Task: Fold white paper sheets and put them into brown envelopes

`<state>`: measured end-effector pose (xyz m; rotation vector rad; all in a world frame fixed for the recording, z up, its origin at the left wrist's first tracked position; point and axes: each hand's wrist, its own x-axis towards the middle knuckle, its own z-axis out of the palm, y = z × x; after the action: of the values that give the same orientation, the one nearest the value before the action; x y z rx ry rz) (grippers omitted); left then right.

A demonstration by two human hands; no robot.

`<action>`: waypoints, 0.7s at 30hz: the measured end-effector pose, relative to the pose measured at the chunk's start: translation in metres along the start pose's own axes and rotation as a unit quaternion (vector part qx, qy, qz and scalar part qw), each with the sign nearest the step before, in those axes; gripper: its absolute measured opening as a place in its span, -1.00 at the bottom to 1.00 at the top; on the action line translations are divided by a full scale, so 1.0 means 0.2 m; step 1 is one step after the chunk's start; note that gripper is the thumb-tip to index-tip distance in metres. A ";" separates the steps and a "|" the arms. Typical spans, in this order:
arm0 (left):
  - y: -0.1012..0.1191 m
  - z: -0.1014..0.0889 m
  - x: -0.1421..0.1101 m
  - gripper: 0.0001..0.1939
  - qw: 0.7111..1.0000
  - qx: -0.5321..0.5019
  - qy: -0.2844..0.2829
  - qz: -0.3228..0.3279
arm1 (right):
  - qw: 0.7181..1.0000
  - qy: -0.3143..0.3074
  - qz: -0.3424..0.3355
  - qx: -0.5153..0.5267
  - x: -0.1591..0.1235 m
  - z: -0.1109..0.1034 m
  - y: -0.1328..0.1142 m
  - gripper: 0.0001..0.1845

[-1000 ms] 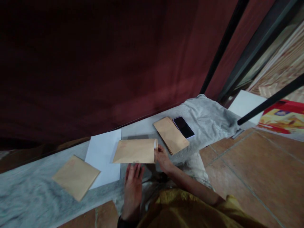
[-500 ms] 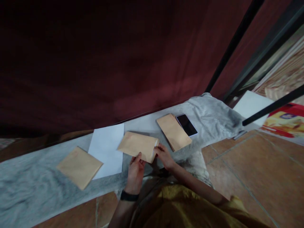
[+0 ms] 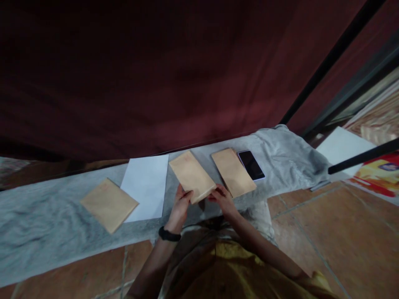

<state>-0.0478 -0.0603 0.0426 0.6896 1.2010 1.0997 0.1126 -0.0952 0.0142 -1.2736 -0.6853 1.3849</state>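
Observation:
A tan paper envelope (image 3: 192, 174) is held between my two hands, its near end toward me. My left hand (image 3: 181, 204), with a dark band at the wrist, grips its near left corner, thumb on top. At the near right corner, the fingers of my right hand (image 3: 222, 200) pinch the envelope's edge. To the right lies a small stack of similar envelopes (image 3: 233, 172). Further left, another envelope (image 3: 109, 204) overlaps a pile of white paper (image 3: 146, 187).
A phone (image 3: 251, 165) lies beside the stacked envelopes. Grey cloth (image 3: 52, 220) covers the long narrow surface. A dark red curtain (image 3: 174, 91) hangs behind it. Black poles (image 3: 330, 62) and a red printed box (image 3: 380, 172) are at the right, above a tiled floor (image 3: 336, 224).
The held envelope has turned so its far end points further away from me. White paper that showed at its near end is now out of sight. The view has shifted slightly.

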 end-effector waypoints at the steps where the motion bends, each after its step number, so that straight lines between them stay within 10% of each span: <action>1: 0.01 0.00 0.02 -0.37 1.000 0.009 -0.010 0.001 | 1.000 0.013 -0.018 -0.019 0.00 -0.02 0.01 -0.58; 4: 0.02 -0.02 0.06 -0.34 0.999 0.035 -0.030 0.008 | 0.971 0.063 -0.144 -0.180 -0.02 -0.06 0.01 -0.57; 8: -0.02 -0.08 0.08 -0.32 0.978 0.187 -0.025 0.088 | 0.856 -0.024 -0.301 -0.420 -0.03 -0.08 0.02 -0.54; 15: -0.06 -0.08 0.10 -0.40 0.767 0.579 0.043 0.271 | 0.739 -0.058 -0.358 -0.567 -0.03 -0.05 0.08 -0.48; 21: -0.05 0.13 0.40 -0.37 0.685 0.636 -0.064 0.349 | 0.725 -0.050 -0.364 -0.583 -0.04 -0.04 0.09 -0.48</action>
<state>-0.0221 0.0133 0.0114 2.4240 1.5302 0.5821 0.1128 -0.1083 -0.0023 -1.5272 -2.0697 0.2287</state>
